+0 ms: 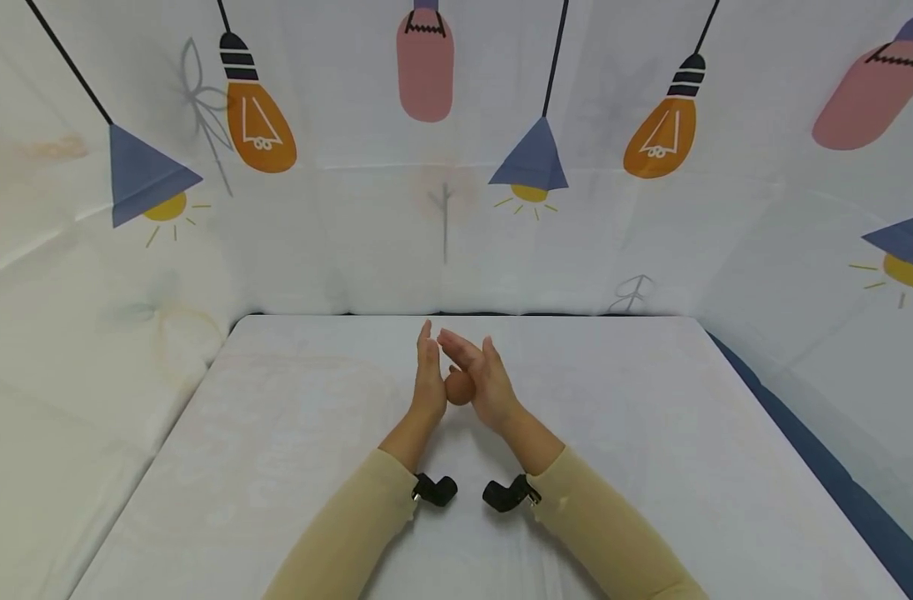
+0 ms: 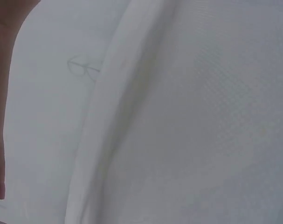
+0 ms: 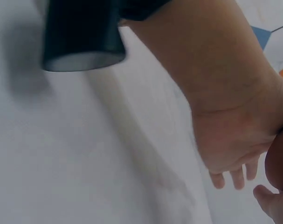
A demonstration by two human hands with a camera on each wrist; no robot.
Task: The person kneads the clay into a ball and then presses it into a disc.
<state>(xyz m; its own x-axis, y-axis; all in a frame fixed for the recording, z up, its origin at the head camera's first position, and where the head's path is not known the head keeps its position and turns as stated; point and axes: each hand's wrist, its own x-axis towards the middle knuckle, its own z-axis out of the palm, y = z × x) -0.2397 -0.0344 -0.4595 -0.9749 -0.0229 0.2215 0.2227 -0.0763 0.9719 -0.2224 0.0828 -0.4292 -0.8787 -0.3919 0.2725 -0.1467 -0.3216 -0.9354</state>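
White table (image 1: 231,450) before a pale backdrop (image 1: 351,242) with printed lamps (image 1: 533,158) and orange bulbs (image 1: 260,129)

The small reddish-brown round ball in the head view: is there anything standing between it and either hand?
Nothing visible does. The reddish-brown ball sits directly between the bare left hand and the bare right hand, appearing to touch both.

Seemingly a curtained booth (image 1: 764,242): hangings (image 1: 351,242) (printed with lamps (image 1: 531,154)) frame a white table (image 1: 299,417).

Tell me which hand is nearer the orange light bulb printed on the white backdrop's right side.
Right: in the head view, the right hand is below-left of the orange light bulb; the left hand is farther left, across the round brown ball.
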